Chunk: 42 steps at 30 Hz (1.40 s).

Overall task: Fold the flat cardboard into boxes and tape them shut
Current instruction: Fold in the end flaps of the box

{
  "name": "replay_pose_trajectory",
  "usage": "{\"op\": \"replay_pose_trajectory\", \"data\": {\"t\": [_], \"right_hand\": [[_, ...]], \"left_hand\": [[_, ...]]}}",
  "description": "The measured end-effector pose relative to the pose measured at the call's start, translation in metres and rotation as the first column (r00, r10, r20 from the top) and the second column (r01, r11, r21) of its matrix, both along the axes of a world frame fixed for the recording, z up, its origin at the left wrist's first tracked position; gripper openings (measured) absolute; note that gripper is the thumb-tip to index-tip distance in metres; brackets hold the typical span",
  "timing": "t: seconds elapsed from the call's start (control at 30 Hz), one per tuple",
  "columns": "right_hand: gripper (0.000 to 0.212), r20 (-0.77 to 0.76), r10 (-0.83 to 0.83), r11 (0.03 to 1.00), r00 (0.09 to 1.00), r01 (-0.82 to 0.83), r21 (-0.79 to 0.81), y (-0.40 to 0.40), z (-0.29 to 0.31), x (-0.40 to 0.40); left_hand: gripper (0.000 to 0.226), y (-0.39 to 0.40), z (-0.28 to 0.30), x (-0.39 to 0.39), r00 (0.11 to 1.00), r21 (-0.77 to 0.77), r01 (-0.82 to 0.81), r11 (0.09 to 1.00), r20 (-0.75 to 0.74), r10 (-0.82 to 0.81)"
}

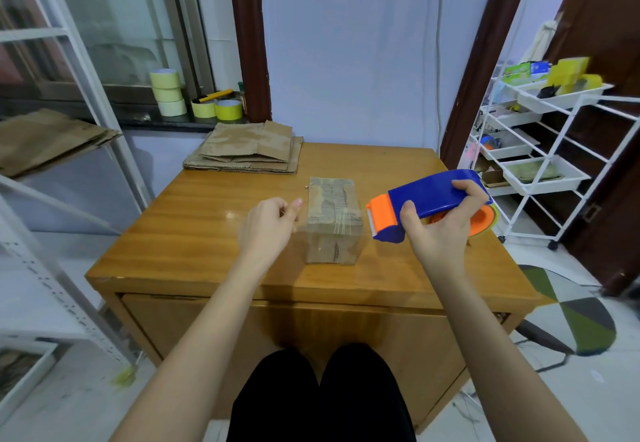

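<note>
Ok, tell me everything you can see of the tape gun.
The tape gun is plastic: a blue body and handle, an orange head with a toothed cutter at its left end, and an orange hub at the right. It is held in the air over the table's right side, lying roughly level, head toward the box, clear of it. The right hand grips its handle from below, fingers curled over the top. I cannot tell whether tape runs from it.
</note>
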State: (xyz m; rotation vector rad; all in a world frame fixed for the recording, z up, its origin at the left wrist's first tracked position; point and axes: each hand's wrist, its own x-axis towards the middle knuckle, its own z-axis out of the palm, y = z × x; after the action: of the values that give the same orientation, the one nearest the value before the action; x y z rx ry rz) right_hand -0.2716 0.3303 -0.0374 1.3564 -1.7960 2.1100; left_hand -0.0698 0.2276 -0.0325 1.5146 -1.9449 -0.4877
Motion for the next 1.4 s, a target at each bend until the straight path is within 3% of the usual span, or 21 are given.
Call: {"op": "replay_pose_trajectory", "data": {"t": [0.43, 0.7, 0.83, 0.97, 1.07, 1.2, 1.3, 1.33, 1.4], "right_hand": [[0.06, 0.025, 0.024, 0.998, 0.999, -0.025, 0.058, -0.005, -0.003, -0.003], [0.056, 0.041, 0.05, 0.99, 0.998, -0.055, 0.131, -0.01, -0.011, 0.0], [0.054, 0.075, 0.038, 0.99, 0.996, -0.047, 0.134, -0.01, -0.016, 0.001], [0.054, 0.106, 0.022, 0.991, 0.994, -0.036, 0.131, -0.013, -0.016, 0.0], [0.053, 0.117, 0.018, 0.991, 0.993, -0.033, 0.129, -0.013, -0.015, 0.0], [0.052, 0.092, 0.008, 0.991, 0.996, -0.02, 0.132, -0.013, -0.014, 0.001], [0.052, 0.087, 0.008, 0.991, 0.996, -0.02, 0.134, -0.011, -0.013, 0.003], [0.052, 0.091, 0.008, 0.99, 0.996, -0.021, 0.137, -0.011, -0.013, 0.004], [0.052, 0.095, 0.011, 0.989, 0.995, -0.024, 0.143, -0.011, -0.012, 0.003]], "left_hand": [[0.04, -0.003, -0.015, -0.001, 1.0, 0.031, -0.002, 1.0, -0.029, 0.003], [0.048, -0.004, -0.039, -0.005, 0.975, 0.111, 0.064, 0.992, -0.218, -0.038], [0.043, 0.001, -0.041, -0.014, 0.989, 0.096, 0.0, 0.995, -0.144, 0.014], [0.04, 0.004, -0.035, -0.023, 0.998, 0.038, -0.066, 0.997, 0.02, 0.065], [0.041, 0.007, -0.033, -0.027, 0.996, 0.07, -0.074, 0.995, 0.046, 0.07], [0.058, 0.003, -0.043, -0.027, 0.996, 0.28, -0.055, 0.958, -0.053, 0.073], [0.034, 0.006, -0.052, -0.027, 0.995, 0.349, -0.083, 0.934, -0.02, 0.096], [0.026, 0.007, -0.054, -0.025, 0.989, 0.349, -0.087, 0.933, -0.082, 0.123], [0.017, 0.012, -0.055, -0.023, 0.915, 0.321, -0.034, 0.946, -0.371, 0.159]]}}
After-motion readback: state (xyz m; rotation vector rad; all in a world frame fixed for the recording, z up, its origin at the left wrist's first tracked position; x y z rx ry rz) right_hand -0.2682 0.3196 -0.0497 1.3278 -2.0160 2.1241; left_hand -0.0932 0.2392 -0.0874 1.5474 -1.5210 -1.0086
